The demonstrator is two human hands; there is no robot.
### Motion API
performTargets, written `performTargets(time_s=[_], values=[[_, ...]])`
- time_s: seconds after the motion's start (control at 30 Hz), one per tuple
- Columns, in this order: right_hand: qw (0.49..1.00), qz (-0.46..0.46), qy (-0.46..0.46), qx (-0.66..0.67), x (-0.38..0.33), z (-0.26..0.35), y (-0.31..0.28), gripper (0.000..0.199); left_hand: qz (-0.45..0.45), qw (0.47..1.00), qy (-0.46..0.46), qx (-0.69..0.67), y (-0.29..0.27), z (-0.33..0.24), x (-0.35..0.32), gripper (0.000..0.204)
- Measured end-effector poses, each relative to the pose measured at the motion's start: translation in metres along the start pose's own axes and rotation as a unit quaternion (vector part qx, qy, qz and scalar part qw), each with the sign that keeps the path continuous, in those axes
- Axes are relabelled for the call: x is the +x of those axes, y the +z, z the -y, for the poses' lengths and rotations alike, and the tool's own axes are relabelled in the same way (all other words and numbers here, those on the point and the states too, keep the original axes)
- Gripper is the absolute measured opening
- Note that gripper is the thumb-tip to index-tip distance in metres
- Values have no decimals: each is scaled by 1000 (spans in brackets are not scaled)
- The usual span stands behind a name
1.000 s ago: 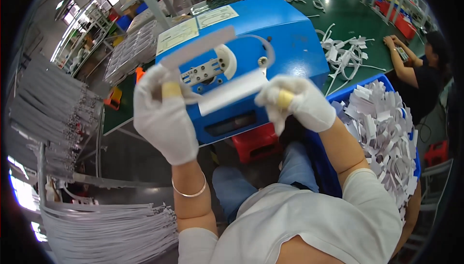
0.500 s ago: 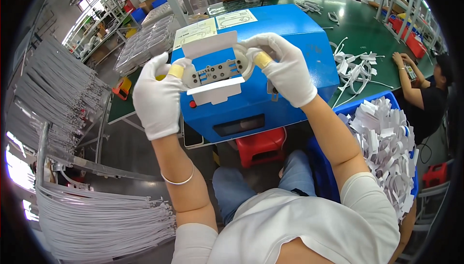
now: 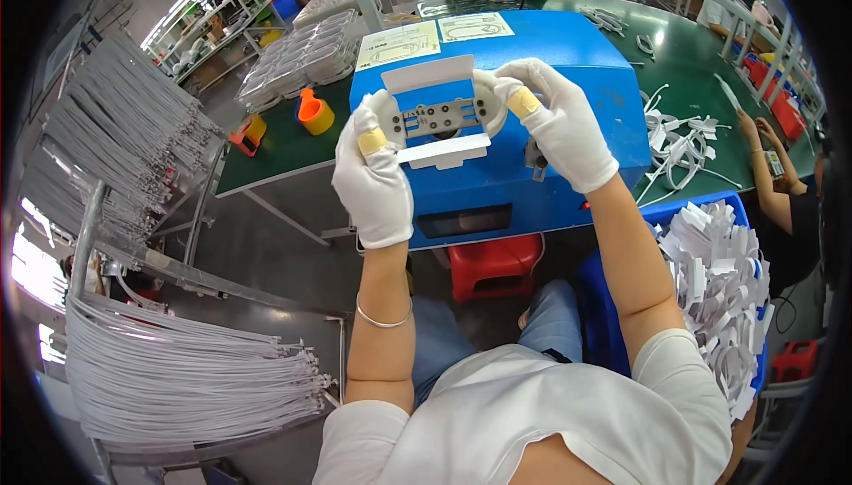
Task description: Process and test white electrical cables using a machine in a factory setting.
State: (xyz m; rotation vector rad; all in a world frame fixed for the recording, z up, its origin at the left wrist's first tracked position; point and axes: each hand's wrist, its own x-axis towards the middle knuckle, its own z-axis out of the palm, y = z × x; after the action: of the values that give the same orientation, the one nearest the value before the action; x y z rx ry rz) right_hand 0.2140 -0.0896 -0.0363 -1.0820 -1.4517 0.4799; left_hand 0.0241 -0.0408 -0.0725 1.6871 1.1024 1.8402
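A coiled white cable (image 3: 490,102) sits around a grey metal fixture (image 3: 441,116) on the front of a blue machine (image 3: 568,59). White card flaps stand above and below the fixture; the lower card flap (image 3: 445,151) tilts toward me. In a white glove with yellow tape on its thumb, my left hand (image 3: 377,192) is closed on the coil's left end. My right hand (image 3: 568,139), gloved and taped alike, pinches the coil's right end. Its fingertips are partly hidden behind the thumb.
A blue bin (image 3: 732,205) full of white paper strips stands at my right. Racks of white cables (image 3: 186,370) hang at left. Loose cables (image 3: 674,143) lie on the green table (image 3: 621,28). A red stool (image 3: 493,268) is below the machine. Co-workers sit across and at right.
My left hand has moved right and its fingers have drawn together against the coil's left end. My right hand keeps its place by the coil. The whole view has shifted slightly.
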Motion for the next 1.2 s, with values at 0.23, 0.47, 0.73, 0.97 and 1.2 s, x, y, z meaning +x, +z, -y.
performTargets(time_s=[0.23,0.47,0.73,0.97,1.2], values=[[974,-64,-144,-165,-12,-14,8,26,108,985,127,-32,-23,15,-6,39],[974,-210,-5,-88,-126,-55,-17,24,272,862,119,410,-147,56,-30,25],[953,63,295,-1,-231,-106,20,24,381,365,-259,809,-304,70,-13,22],[950,134,274,58,-200,-65,58,15,439,389,-243,773,-291,70,-4,22],[974,155,161,-21,-230,-84,57,11,429,460,-135,766,-414,177,-50,16]])
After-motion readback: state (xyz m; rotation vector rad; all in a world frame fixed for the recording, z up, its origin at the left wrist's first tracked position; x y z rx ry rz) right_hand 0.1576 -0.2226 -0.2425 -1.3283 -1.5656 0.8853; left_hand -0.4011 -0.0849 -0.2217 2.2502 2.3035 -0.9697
